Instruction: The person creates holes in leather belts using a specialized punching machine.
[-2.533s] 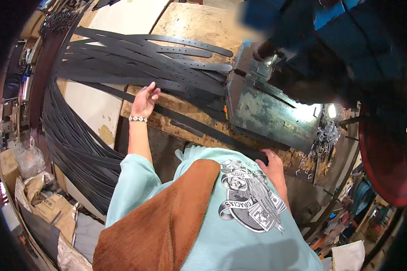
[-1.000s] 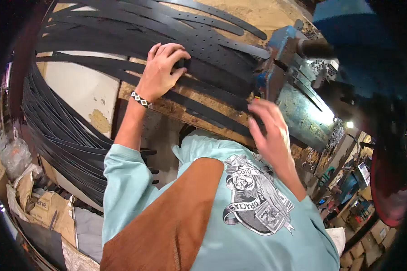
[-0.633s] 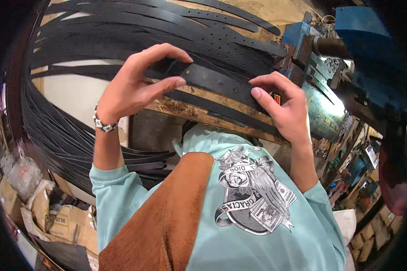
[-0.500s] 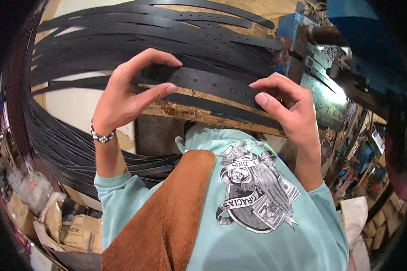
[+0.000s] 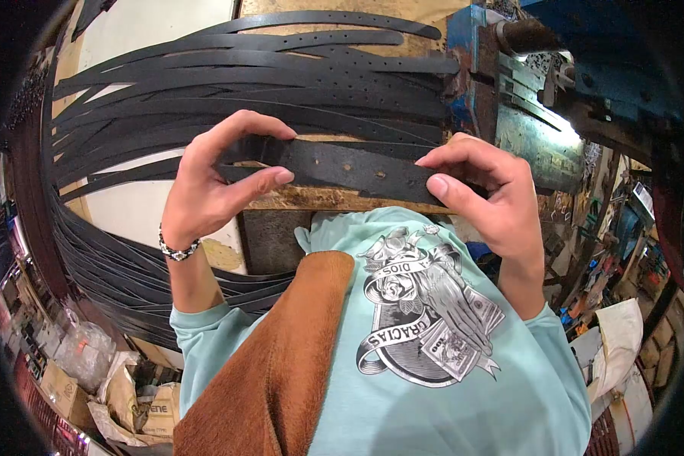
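A black belt strap (image 5: 357, 169) with a row of punched holes stretches between my two hands, in front of my chest. My left hand (image 5: 216, 182) grips its left part from the side, thumb below and fingers along the upper edge. At the strap's right part, my right hand (image 5: 486, 186) pinches it between thumb and index finger; the other fingers curl behind, partly hidden. Beyond the hands, many similar black straps (image 5: 281, 80) lie spread over the bench, several with holes near their rounded ends.
A blue machine (image 5: 463, 68) with worn metal parts stands at the right end of the wooden bench (image 5: 311, 199). More thin black straps (image 5: 121, 266) hang over the left side. Cardboard (image 5: 156, 410) and a clear plastic bag (image 5: 83, 346) lie at lower left.
The view has shifted slightly. Both hands still hold the strap, which now sits nearer the bench's front edge, and its holes show lighter.
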`<state>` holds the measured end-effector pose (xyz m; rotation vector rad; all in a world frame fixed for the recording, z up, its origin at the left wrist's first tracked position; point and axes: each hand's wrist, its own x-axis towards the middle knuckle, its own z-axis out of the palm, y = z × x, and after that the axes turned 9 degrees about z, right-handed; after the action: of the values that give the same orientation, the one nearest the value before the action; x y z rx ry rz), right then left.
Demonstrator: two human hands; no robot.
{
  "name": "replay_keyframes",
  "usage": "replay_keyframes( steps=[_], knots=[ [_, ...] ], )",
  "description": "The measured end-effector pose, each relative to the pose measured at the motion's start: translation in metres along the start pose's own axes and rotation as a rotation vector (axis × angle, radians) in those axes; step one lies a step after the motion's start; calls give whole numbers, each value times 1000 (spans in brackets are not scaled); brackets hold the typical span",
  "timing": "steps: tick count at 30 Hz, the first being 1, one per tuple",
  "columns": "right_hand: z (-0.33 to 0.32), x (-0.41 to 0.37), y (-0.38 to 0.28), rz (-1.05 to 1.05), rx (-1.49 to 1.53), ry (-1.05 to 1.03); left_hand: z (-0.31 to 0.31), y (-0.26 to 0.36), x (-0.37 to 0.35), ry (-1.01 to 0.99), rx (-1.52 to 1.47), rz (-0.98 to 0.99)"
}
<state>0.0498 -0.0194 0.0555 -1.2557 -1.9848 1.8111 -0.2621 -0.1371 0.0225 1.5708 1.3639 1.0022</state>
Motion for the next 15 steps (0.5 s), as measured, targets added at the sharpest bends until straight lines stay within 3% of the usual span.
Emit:
replay_keyframes(
  steps=[9, 15],
  knots=[
    [-3, 10, -4, -126, -224, -2, -5, 1, 1, -5, -41, 40],
    [15, 15, -25, 87, -297, -110, 0, 2, 2, -34, -46, 107]
  ],
)
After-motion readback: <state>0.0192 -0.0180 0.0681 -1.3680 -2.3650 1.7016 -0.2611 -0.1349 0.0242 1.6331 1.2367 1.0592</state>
